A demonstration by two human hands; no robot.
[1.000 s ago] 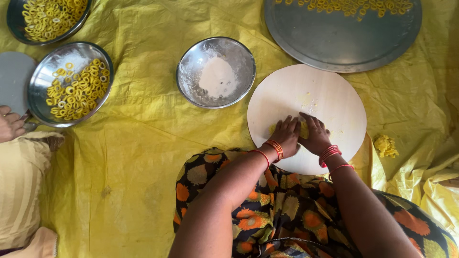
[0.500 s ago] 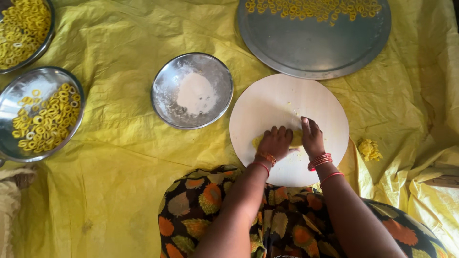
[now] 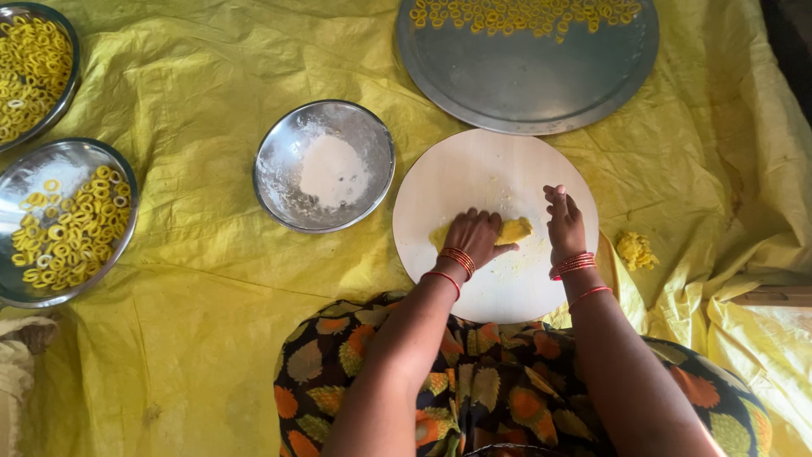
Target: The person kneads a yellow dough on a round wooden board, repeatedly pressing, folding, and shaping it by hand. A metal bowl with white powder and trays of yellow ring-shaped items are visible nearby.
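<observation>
A person's left hand [image 3: 475,239] presses down on a lump of yellow dough [image 3: 512,230] at the middle of a round pale board [image 3: 491,169], fingers curled loosely over the dough's left end rather than clamped around it. The right hand [image 3: 565,225] stands on its edge just right of the dough, fingers straight and together, its grip holding nothing; whether it touches the dough cannot be told. Red bangles ring both wrists. Crumbs of dough dust the board near the hands.

Just left of the board sits a steel bowl [image 3: 326,165] with white flour in its bottom. Beyond the board's far edge lies a large round steel tray [image 3: 529,76], a row of small yellow dough rings [image 3: 516,13] along its far rim. Well to the left of the board, two steel dishes [image 3: 63,222] hold more rings. A small yellow dough scrap [image 3: 634,250] lies right of the board. Everything rests on a crumpled yellow sheet [image 3: 203,85]; the person's patterned dress [image 3: 482,389] shows at the board's near edge.
</observation>
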